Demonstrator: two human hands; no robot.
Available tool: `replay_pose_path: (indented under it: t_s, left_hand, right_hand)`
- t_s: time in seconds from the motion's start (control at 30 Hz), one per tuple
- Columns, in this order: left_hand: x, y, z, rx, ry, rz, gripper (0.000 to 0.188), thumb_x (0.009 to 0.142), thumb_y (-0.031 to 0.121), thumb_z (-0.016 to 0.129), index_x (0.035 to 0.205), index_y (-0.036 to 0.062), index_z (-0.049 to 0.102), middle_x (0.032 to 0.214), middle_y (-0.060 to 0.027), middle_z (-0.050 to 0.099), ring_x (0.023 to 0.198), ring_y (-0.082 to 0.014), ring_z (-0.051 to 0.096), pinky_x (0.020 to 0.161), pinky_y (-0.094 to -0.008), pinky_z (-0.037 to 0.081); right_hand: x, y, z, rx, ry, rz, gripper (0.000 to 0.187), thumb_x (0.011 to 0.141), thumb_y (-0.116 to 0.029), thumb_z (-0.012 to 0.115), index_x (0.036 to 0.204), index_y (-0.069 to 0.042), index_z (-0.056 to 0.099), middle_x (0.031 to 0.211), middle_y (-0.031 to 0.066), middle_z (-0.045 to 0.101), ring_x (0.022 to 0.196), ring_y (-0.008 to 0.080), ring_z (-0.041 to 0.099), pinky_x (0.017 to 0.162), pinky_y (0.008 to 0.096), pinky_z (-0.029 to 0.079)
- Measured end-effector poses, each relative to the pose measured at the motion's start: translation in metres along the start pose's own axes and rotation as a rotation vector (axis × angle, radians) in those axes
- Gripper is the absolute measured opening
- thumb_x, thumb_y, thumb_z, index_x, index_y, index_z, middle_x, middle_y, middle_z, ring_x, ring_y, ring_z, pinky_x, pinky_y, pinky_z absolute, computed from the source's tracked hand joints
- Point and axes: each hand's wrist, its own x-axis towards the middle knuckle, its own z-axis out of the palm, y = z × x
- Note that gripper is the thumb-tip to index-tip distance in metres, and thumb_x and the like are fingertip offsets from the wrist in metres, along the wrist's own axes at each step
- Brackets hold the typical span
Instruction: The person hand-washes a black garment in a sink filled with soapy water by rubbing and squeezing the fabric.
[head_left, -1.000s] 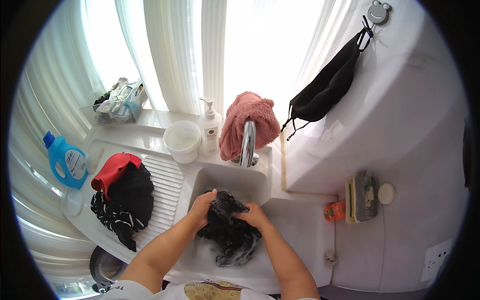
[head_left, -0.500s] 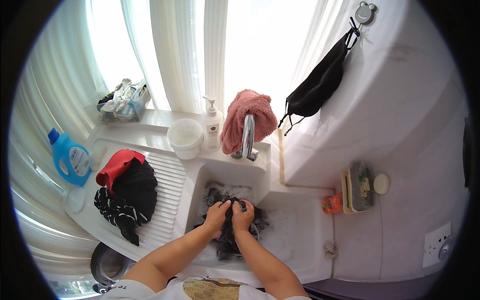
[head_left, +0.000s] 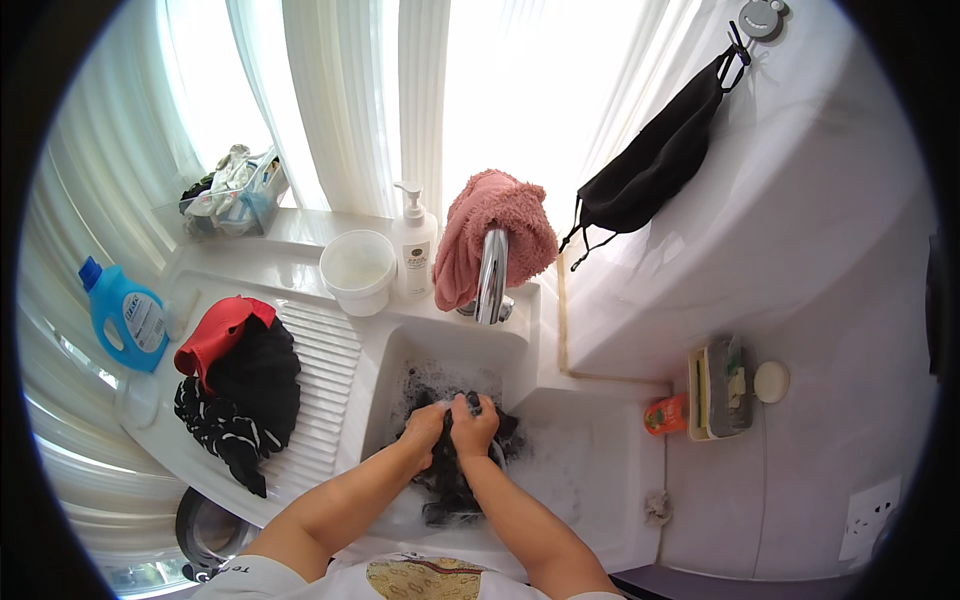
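Observation:
A wet black garment (head_left: 445, 483) lies bunched in soapy water in the white sink (head_left: 610, 480). My left hand (head_left: 424, 432) is closed on a fold of it, knuckles up. Close beside it, my right hand (head_left: 473, 427) grips another part, and a dark bit of cloth pokes up between thumb and fingers. The two hands almost touch. Part of the garment is under the suds, so its kind cannot be made out. Behind the hands stands a chrome faucet (head_left: 492, 275) with a pink towel (head_left: 515, 215) draped over it.
Red and black clothes (head_left: 250, 385) lie on the ribbed washboard (head_left: 325, 370) at left, near a blue detergent bottle (head_left: 130, 318). A white bucket (head_left: 357, 275) and a pump bottle (head_left: 414, 245) stand behind. A black face mask (head_left: 650, 160) hangs right, above a wall-side soap holder (head_left: 720, 390).
The head view has shifted slightly. Both hands have moved a little with the black garment, drawing closer together, and the right hand has turned over it.

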Motion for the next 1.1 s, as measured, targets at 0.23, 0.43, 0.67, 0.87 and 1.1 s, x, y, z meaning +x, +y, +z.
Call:
replay_pose_path:
  t_s: [0.23,0.43,0.67,0.87,1.1]
  left_hand:
    - [0.068,0.003,-0.021,1.127,0.325,0.985,0.055,0.079,0.041,0.066,0.123,0.0106,0.051,0.103,-0.0186,0.057,0.097,-0.034,0.053,0.079,-0.0433,0.045]
    - [0.123,-0.037,-0.028,1.545,0.385,0.966,0.038,0.085,0.033,0.056,0.12,0.0188,0.055,0.1,-0.0159,0.055,0.094,-0.0343,0.052,0.077,-0.0469,0.043]
    - [0.175,-0.027,-0.019,1.22,0.254,0.398,0.032,0.087,0.02,0.046,0.114,0.0114,0.06,0.11,-0.0221,0.059,0.107,-0.0364,0.055,0.086,-0.05,0.045]
    - [0.177,-0.008,-0.032,0.076,0.044,0.47,0.042,0.093,0.038,0.048,0.111,0.0017,0.057,0.098,-0.0067,0.063,0.1,-0.0195,0.057,0.087,-0.0355,0.044]
    - [0.07,-0.001,-0.024,-0.393,-0.453,0.104,0.045,0.084,0.051,0.06,0.093,0.0072,0.057,0.087,-0.0016,0.056,0.084,-0.0121,0.052,0.075,-0.0282,0.043]
  right_hand:
    - [0.049,0.04,-0.004,-0.57,-0.098,-0.402,0.024,0.078,-0.021,0.068,0.079,0.001,0.057,0.087,0.0179,0.057,0.081,0.0371,0.055,0.072,0.0434,0.046]
    - [0.04,0.078,0.001,-0.903,-0.418,-0.01,0.022,0.079,-0.021,0.065,0.086,-0.002,0.061,0.093,0.0186,0.059,0.086,0.0382,0.058,0.072,0.0461,0.049]
    - [0.075,0.077,0.028,-0.836,-0.501,0.469,0.033,0.089,-0.021,0.043,0.105,-0.003,0.065,0.112,0.0211,0.06,0.104,0.0373,0.057,0.086,0.0473,0.046]
    - [0.077,0.079,-0.001,-0.164,-0.437,0.328,0.036,0.082,-0.029,0.061,0.096,0.004,0.063,0.13,0.0243,0.047,0.116,0.0415,0.048,0.1,0.0419,0.035]
    - [-0.014,-0.033,-0.021,-0.153,-0.57,-0.564,0.027,0.076,-0.02,0.069,0.069,0.0,0.052,0.13,0.0198,0.045,0.119,0.0347,0.042,0.101,0.0417,0.031]
